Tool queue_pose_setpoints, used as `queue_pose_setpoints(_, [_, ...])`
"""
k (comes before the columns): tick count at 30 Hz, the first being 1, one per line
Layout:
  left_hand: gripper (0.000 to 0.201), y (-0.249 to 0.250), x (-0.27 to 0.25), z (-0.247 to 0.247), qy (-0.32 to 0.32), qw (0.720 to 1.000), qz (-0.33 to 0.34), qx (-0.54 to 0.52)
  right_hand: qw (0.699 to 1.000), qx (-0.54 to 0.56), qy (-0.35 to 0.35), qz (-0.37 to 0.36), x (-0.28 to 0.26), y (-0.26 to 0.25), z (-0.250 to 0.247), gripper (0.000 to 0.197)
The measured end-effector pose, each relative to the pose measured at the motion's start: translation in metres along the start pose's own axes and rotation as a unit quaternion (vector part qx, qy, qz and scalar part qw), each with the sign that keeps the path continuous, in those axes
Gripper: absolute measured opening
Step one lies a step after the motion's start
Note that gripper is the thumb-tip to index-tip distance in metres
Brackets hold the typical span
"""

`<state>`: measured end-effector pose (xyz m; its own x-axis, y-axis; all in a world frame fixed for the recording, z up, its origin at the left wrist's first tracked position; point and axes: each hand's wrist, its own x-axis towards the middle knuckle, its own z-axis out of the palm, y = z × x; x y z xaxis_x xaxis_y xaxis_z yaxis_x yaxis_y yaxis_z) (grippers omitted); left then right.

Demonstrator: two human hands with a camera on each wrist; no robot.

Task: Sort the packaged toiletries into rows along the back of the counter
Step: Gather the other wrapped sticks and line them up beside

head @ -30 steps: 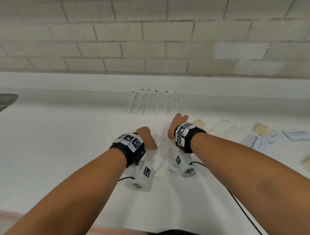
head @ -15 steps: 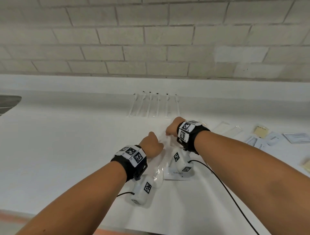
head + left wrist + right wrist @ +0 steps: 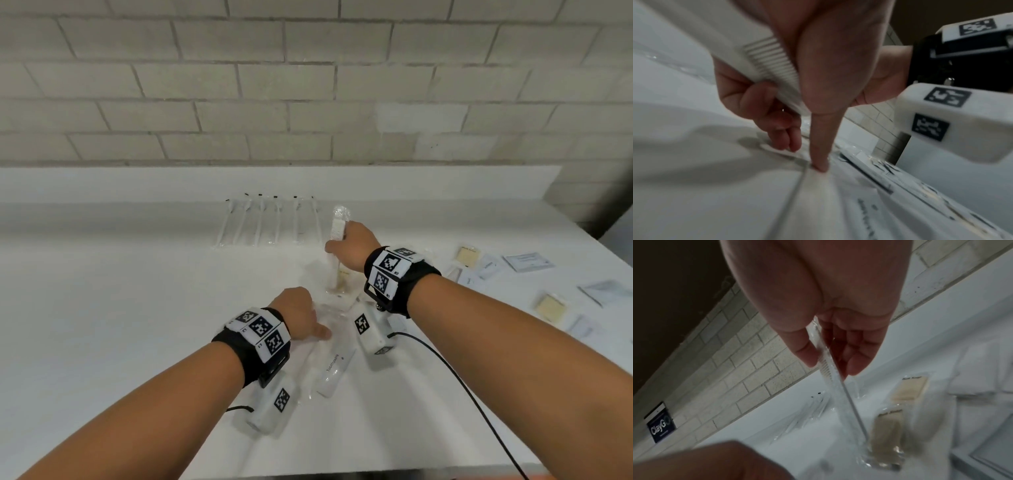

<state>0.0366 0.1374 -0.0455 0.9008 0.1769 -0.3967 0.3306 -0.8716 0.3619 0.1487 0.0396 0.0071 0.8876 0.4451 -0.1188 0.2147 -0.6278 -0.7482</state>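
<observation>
My right hand (image 3: 352, 245) pinches a clear-wrapped white comb (image 3: 337, 224) between thumb and fingers (image 3: 857, 363) and holds it above the counter, just right of a row of several wrapped toothbrushes (image 3: 267, 222) by the back ledge. Nearer me, my left hand (image 3: 301, 315) grips another white comb (image 3: 772, 65) in its curled fingers. Its index finger (image 3: 820, 162) points down and touches the counter. A white toothpaste tube (image 3: 334, 371) lies flat right of my left wrist.
Beige soap packets (image 3: 469, 255) (image 3: 549, 305) and white sachets (image 3: 527, 262) lie scattered on the right of the white counter (image 3: 102, 308). A raised ledge and a brick wall close the back. The right wrist's black cable (image 3: 479, 404) trails over the counter.
My right hand has lifted a wrapped comb and carried it back toward the toothbrush row. My left hand has drawn back toward me, uncovering the toothpaste tube.
</observation>
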Motion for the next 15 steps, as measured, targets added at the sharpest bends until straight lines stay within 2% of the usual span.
queue_pose_setpoints(2, [0.028,0.011,0.001,-0.002,-0.006,1.000,-0.003,0.022,1.000,0.009,0.009,-0.016,-0.012,0.004,0.000,0.017])
queue_pose_setpoints(3, [0.027,0.016,0.001,-0.003,-0.003,0.999,-0.009,0.035,1.000,0.014,0.014,-0.020,-0.016,0.006,-0.001,0.022])
queue_pose_setpoints(5, [0.033,0.023,0.002,-0.004,0.015,0.998,-0.019,0.053,1.000,0.007,0.015,-0.017,-0.025,0.012,-0.005,0.024])
queue_pose_setpoints(8, [0.034,0.031,0.004,0.001,0.039,0.996,-0.014,0.082,1.000,-0.009,0.003,-0.005,-0.034,0.024,-0.012,0.013])
queue_pose_setpoints(10, [0.037,0.035,0.006,0.006,0.053,0.996,-0.002,0.075,1.000,-0.007,0.002,0.009,-0.040,0.035,-0.018,0.016])
queue_pose_setpoints(12, [0.042,0.039,0.007,0.010,0.045,0.996,0.017,0.075,1.000,0.009,-0.005,0.029,-0.047,0.047,-0.025,0.019])
queue_pose_setpoints(15, [0.037,0.042,0.011,0.010,0.032,0.993,0.021,0.108,0.997,0.039,-0.007,0.072,-0.055,0.064,-0.037,0.010])
